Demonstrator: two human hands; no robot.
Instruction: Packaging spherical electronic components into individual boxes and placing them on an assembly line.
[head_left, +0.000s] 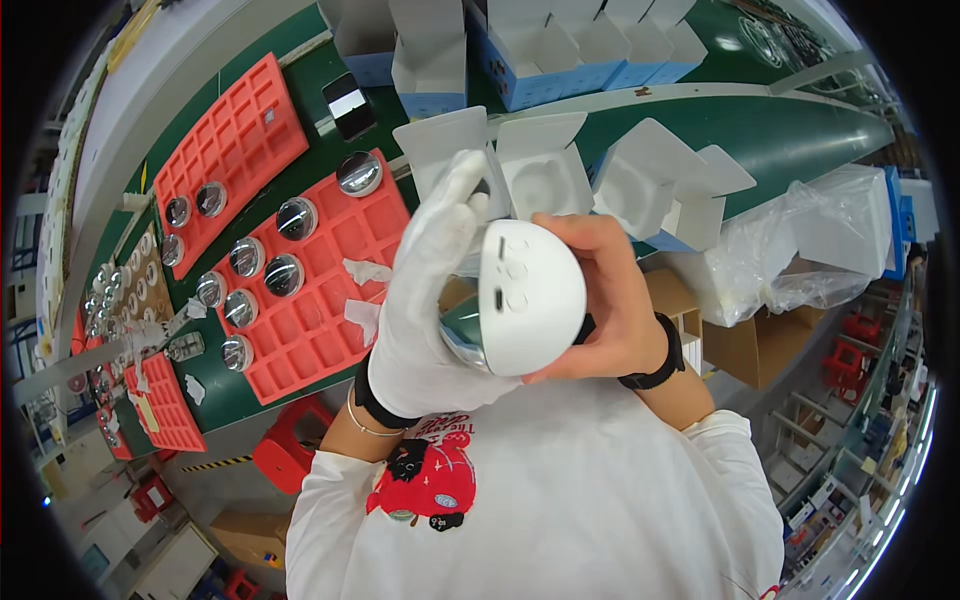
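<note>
My right hand (615, 300), bare with a black wristband, grips a white rounded device (540, 290) in front of my chest. Small slots and round marks show on the device's white back. Its shiny mirror-like face (465, 335) is turned to the left. Beside that face is my white-gloved left hand (435, 235), fingers stretched away from me and its lower part close to the device; whether it touches is hard to see. A dark spot (482, 187) shows at the gloved fingertips. Just beyond both hands stand opened white boxes (543, 175) with moulded insides.
Red trays (345, 220) on the green bench (325, 390) at left bear several round mirror-faced devices (297, 218). A phone (349, 106) lies behind them. More opened blue-and-white boxes (560, 60) line the back. At right are clear plastic wrap (760, 250) and a cardboard carton (755, 345).
</note>
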